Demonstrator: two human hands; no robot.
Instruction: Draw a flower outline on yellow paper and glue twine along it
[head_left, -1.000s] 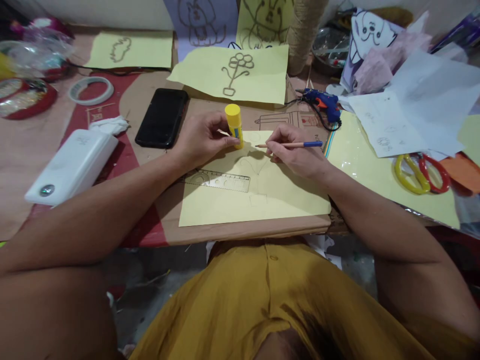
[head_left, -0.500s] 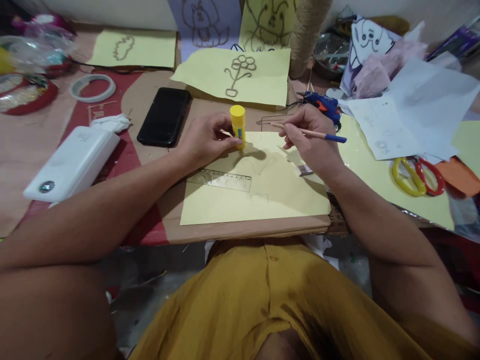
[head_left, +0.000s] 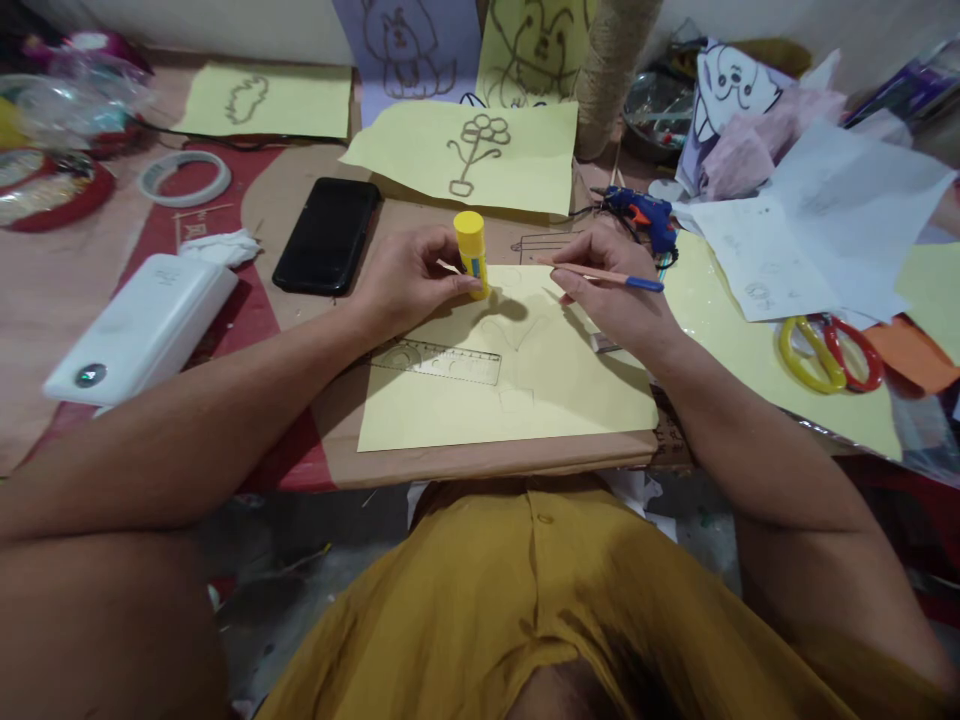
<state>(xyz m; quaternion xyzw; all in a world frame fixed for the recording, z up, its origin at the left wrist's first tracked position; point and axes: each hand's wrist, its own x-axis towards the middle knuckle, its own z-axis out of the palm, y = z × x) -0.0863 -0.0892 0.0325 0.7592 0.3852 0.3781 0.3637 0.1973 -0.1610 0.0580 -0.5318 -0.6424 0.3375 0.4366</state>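
My left hand (head_left: 414,274) grips a yellow glue stick (head_left: 471,250) upright at the upper edge of a yellow sheet (head_left: 450,415) that bears faint pencil lines. In my right hand (head_left: 611,290) is a pencil (head_left: 626,278) with a blue end, its tip pointing left above the sheet's top edge. A clear ruler (head_left: 450,363) lies on the sheet's left part. An eraser (head_left: 602,343) rests beneath my right hand, partly hidden by it. Behind the glue stick lies a yellow sheet with a flower drawing (head_left: 525,175).
At the left are a black phone (head_left: 327,235), a white power bank (head_left: 142,325) and a tape roll (head_left: 184,179). Rightward lie a blue glue gun (head_left: 643,215), scissors (head_left: 814,355) and loose papers (head_left: 817,225). A twine-wrapped post (head_left: 616,70) stands at the back.
The pencil in my right hand has turned and moved slightly left, covering more of its shaft. The glue stick's top tilts a little more to the left.
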